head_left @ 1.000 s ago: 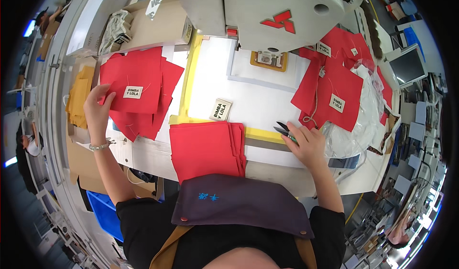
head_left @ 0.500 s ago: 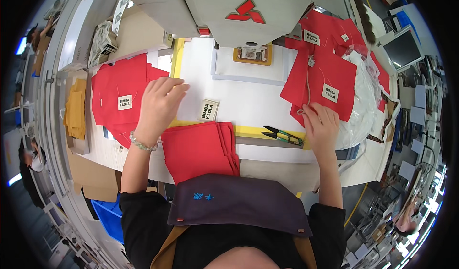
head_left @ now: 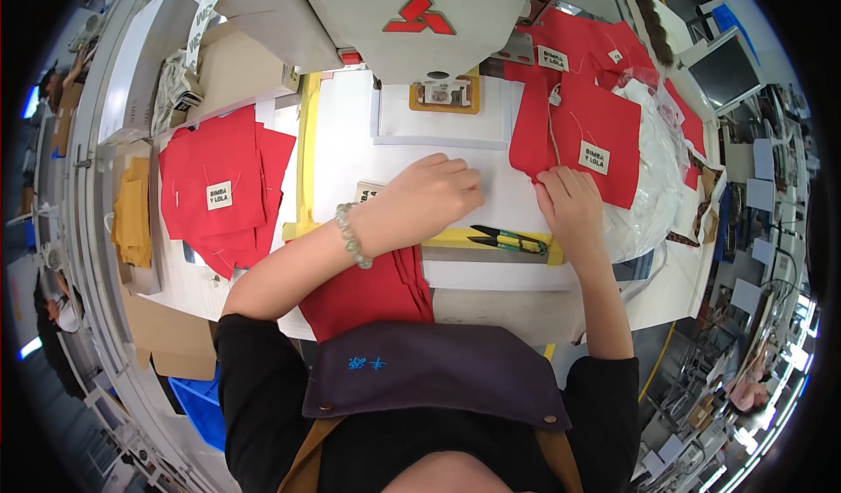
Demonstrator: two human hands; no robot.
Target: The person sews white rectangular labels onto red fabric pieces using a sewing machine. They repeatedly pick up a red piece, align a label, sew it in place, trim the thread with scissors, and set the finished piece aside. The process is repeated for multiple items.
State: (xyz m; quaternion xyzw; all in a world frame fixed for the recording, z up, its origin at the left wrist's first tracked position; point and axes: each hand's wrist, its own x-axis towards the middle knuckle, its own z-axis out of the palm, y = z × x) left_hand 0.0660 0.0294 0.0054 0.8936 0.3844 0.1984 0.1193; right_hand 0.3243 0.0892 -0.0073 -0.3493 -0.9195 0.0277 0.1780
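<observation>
My left hand (head_left: pixel 434 197), a beaded bracelet on its wrist, is over the white work surface with its fingers curled; whatever they may hold is hidden. At the near corner of a red fabric piece (head_left: pixel 530 129), my right hand (head_left: pixel 569 202) has its fingers closed on the fabric, close to a thin cord (head_left: pixel 553 134). Cream labels (head_left: pixel 368 191) lie partly covered by my left forearm. Below that arm is a stack of red fabric pieces (head_left: pixel 363 298). Thread snips (head_left: pixel 508 239) with dark blades rest between my hands on the near edge.
A grey machine head (head_left: pixel 420 46) overhangs the far side, above a clear frame (head_left: pixel 381 116). More red labelled pieces (head_left: pixel 201 169) lie at left, beside yellow pieces (head_left: pixel 133 212) in a box. White plastic wrapping (head_left: pixel 653 177) bulges at right. A small monitor (head_left: pixel 723 72) stands beyond it.
My left hand has swung right, from beside the left red pile to the middle of the work surface. My right hand has shifted slightly up and left onto the fabric's corner.
</observation>
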